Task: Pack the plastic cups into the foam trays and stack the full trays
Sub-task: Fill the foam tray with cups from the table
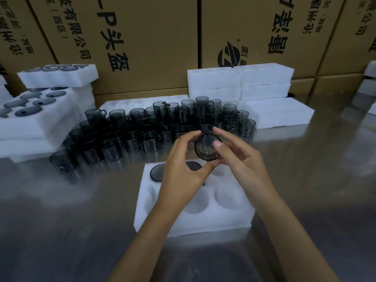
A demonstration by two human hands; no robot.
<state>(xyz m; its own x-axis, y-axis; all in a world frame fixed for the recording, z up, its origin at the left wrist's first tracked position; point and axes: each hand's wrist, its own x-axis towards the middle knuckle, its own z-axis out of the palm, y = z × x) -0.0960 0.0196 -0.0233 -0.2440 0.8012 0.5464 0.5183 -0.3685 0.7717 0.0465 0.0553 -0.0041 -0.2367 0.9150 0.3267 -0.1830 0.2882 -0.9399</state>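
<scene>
A dark, see-through plastic cup (206,148) is held above the far end of a white foam tray (195,218), its open mouth turned toward me. My left hand (181,171) grips it from the left with fingers over the rim and thumb below. My right hand (238,159) pinches it from the right. Two cups (157,173) sit in the tray's far pockets, partly hidden by my left hand; the nearer pockets hold nothing. A large heap of loose dark cups (162,129) stands on the steel table behind the tray.
Filled foam trays (40,119) are stacked at the left, the top one askew. Unfilled foam trays (240,82) are piled behind the cup heap, with more at the right edge (369,86). Cardboard boxes (142,37) wall off the back of the table.
</scene>
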